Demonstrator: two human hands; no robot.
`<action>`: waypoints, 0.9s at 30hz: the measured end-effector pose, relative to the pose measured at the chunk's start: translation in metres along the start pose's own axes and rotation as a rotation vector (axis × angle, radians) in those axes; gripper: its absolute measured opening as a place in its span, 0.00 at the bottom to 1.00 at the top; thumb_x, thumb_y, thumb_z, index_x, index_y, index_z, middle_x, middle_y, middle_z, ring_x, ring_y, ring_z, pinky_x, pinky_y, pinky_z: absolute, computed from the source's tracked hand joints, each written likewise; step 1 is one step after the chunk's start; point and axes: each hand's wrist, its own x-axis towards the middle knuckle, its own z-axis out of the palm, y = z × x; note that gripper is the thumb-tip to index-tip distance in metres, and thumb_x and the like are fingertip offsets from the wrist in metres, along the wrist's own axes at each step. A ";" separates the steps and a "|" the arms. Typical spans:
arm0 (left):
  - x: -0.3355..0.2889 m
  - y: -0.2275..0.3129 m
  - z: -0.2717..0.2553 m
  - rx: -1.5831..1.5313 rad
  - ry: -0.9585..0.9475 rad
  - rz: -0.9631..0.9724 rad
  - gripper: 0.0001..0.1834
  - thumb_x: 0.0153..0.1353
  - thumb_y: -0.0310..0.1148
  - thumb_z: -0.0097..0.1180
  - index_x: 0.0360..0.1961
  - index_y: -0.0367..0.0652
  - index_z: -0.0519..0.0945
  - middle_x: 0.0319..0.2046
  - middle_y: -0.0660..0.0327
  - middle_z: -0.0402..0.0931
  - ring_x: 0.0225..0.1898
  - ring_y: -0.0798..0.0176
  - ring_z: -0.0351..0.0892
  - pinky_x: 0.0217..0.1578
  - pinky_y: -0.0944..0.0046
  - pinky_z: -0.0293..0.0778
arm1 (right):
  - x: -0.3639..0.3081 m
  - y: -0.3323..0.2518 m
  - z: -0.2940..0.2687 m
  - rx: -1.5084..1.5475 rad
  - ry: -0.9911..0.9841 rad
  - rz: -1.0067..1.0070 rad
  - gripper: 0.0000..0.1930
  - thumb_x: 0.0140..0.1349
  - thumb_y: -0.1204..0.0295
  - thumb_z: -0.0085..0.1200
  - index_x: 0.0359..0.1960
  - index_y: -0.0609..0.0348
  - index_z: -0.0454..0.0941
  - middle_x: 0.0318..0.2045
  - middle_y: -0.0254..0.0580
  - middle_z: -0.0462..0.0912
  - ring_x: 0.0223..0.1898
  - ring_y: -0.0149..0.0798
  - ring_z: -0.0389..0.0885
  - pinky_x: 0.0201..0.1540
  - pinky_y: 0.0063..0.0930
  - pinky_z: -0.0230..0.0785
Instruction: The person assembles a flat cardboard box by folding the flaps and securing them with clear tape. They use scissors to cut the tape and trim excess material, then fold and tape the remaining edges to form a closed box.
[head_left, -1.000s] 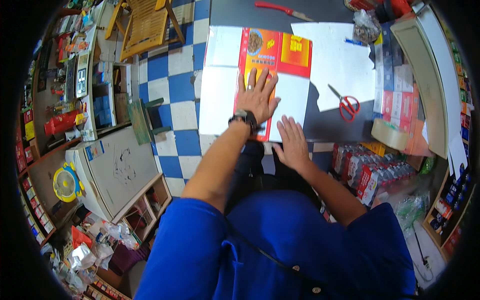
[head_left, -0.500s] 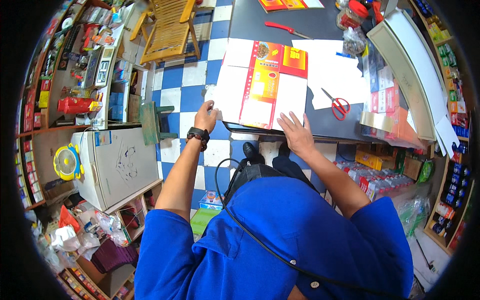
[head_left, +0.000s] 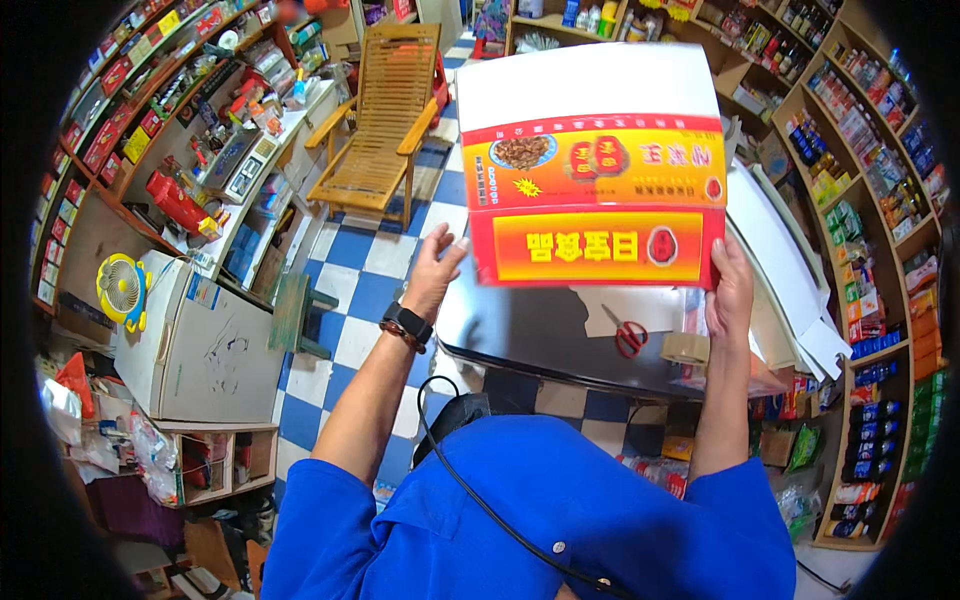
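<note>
A flattened printed cardboard carton (head_left: pixel 600 170), red and yellow with a white flap at its top, is held up above the dark tabletop (head_left: pixel 500 330). My right hand (head_left: pixel 730 290) grips its lower right edge. My left hand (head_left: pixel 437 265), with a dark watch and bead bracelet at the wrist, is beside the lower left edge. Its fingers are apart, and whether the fingertips touch the cardboard is hard to tell. Below the carton, red-handled scissors (head_left: pixel 628 338) lie on a pale sheet. A roll of tape (head_left: pixel 685 348) is close to my right wrist.
Behind my right hand lean large white sheets (head_left: pixel 790 270). A slatted wooden chair (head_left: pixel 375 130) stands on the blue-and-white tiles at the far left. Nearer are a green stool (head_left: pixel 292 312) and a white cabinet (head_left: pixel 215 345). Stocked shelves (head_left: pixel 865 300) line the right side.
The carton has been lifted off the table and tilted up, showing its printed face. My right hand has moved from lying flat to gripping its edge. The head view now takes in more of the room.
</note>
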 end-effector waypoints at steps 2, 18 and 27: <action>0.002 0.012 0.026 -0.180 -0.217 0.083 0.39 0.65 0.49 0.61 0.69 0.41 0.61 0.64 0.54 0.69 0.64 0.60 0.70 0.59 0.57 0.71 | -0.010 0.006 -0.027 0.144 0.010 0.054 0.16 0.74 0.69 0.47 0.59 0.63 0.71 0.51 0.45 0.82 0.52 0.36 0.82 0.57 0.33 0.76; -0.041 0.063 0.048 -0.280 -0.303 0.296 0.22 0.69 0.29 0.57 0.62 0.38 0.71 0.56 0.56 0.78 0.54 0.66 0.78 0.56 0.62 0.76 | -0.065 0.036 -0.031 0.287 0.109 0.034 0.14 0.73 0.69 0.51 0.57 0.62 0.73 0.50 0.43 0.83 0.51 0.33 0.82 0.56 0.31 0.75; -0.023 0.041 0.024 -0.089 0.015 0.123 0.33 0.71 0.39 0.55 0.73 0.46 0.58 0.64 0.58 0.71 0.59 0.64 0.74 0.58 0.57 0.74 | -0.064 0.037 -0.019 0.278 0.000 -0.062 0.23 0.70 0.72 0.56 0.65 0.60 0.69 0.56 0.43 0.81 0.57 0.35 0.79 0.62 0.32 0.69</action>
